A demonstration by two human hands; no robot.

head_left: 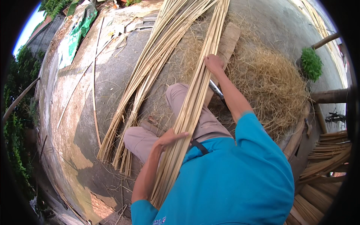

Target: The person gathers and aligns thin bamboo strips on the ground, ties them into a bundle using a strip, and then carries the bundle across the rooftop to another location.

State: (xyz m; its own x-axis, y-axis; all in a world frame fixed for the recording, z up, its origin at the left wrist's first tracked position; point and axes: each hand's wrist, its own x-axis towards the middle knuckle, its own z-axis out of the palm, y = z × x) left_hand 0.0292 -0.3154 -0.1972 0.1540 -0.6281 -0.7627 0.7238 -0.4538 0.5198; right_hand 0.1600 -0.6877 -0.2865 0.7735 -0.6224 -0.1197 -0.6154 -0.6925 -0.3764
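Observation:
A long bundle of pale split bamboo strips [195, 93] runs from my lap up across the ground. My left hand [170, 138] rests on its near part, fingers laid over the strips close to my chest. Farther up, my right hand [213, 63] grips the same bundle, arm stretched out. I sit with knees bent in beige trousers [150, 137] and a blue shirt. A metal blade [217, 90] lies partly hidden under my right forearm, beside a wooden block [229, 37].
A second loose pile of bamboo strips [146, 71] fans out on the concrete ground to my left. A heap of straw-like shavings [270, 82] lies to my right. More stacked strips [330, 153], wooden poles and a green plant [311, 63] stand at the right edge.

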